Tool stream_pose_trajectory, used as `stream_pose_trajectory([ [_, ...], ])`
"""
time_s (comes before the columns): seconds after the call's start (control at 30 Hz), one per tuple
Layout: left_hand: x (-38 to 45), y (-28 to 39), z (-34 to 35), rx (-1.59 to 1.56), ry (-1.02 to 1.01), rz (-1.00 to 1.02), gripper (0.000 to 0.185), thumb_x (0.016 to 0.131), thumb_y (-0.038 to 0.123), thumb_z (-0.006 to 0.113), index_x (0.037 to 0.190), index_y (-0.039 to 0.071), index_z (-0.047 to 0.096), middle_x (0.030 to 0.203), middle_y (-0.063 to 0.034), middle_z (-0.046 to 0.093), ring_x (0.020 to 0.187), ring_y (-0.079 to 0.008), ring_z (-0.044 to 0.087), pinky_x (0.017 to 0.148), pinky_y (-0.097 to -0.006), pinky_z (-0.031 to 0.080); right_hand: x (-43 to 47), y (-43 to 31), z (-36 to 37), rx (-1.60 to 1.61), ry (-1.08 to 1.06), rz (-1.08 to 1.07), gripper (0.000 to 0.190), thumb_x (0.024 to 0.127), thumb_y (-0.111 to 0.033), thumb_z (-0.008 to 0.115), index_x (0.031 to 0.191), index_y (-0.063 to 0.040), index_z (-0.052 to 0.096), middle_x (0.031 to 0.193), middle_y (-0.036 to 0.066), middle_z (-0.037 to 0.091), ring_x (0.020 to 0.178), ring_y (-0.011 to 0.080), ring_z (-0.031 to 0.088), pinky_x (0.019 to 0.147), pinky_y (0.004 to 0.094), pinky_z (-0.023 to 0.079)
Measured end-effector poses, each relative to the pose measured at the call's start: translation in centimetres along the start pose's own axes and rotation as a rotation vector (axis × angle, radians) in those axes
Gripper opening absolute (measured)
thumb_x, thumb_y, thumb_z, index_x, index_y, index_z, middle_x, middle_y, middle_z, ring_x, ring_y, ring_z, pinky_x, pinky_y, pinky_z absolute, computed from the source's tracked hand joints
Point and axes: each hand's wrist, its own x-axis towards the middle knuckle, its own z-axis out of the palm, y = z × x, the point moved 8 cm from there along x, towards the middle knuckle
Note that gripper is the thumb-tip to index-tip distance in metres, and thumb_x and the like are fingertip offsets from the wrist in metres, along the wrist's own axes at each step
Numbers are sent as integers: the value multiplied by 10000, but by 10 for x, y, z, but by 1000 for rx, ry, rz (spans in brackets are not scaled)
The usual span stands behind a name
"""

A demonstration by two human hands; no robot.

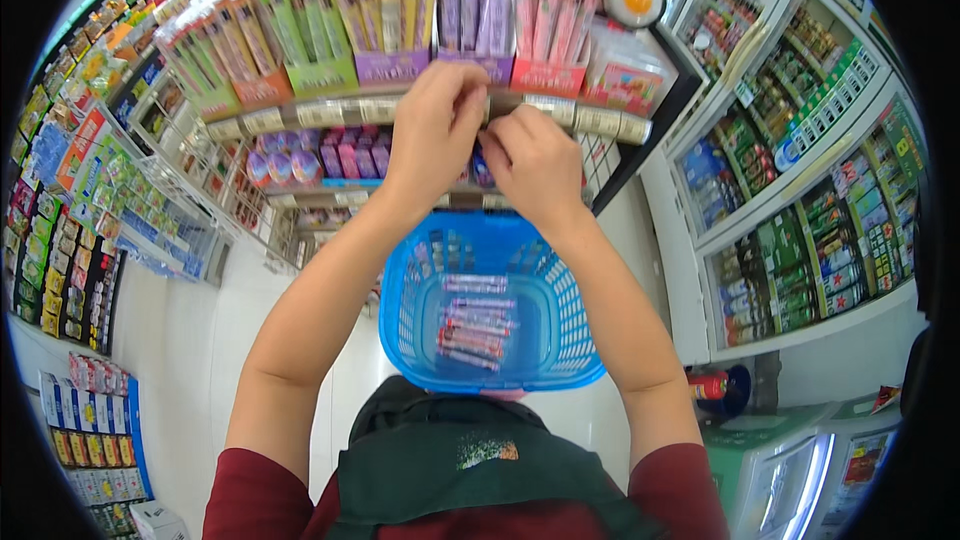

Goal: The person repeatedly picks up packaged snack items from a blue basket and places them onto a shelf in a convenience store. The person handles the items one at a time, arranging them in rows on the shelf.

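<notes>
Both my hands are raised at the edge of a store shelf. My left hand (441,127) has curled fingers just in front of a purple display box (475,66) of wrapped sticks. Close to its right, my right hand (534,165) is bent inward by the price-label strip (611,122). The fingertips hide whatever may be between them, so I cannot tell if either hand holds something. Below them a blue plastic basket (491,382) stands against the shelf, with several slim wrapped sticks (476,326) lying in its bottom. Green, orange, yellow and red-pink packets (551,15) fill neighbouring boxes.
A lower shelf carries egg-shaped packs (289,165) and small purple boxes (356,157). Glass-door drink coolers (817,240) line the right side. A white wire rack (202,202) stands left. A fire extinguisher (709,385) is at lower right, and a black shelf post (637,150) rises beside the aisle.
</notes>
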Motion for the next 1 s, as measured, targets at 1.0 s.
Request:
stream_pose_trajectory([
  [1.0, -363, -236, 128, -84, -1330, -1226, 205, 879, 219, 675, 979, 42, 698, 829, -90, 682, 773, -162, 670, 675, -324, 562, -415, 45, 189, 834, -1603, 742, 187, 830, -196, 740, 972, -83, 694, 844, 35, 686, 782, 154, 631, 693, 335, 512],
])
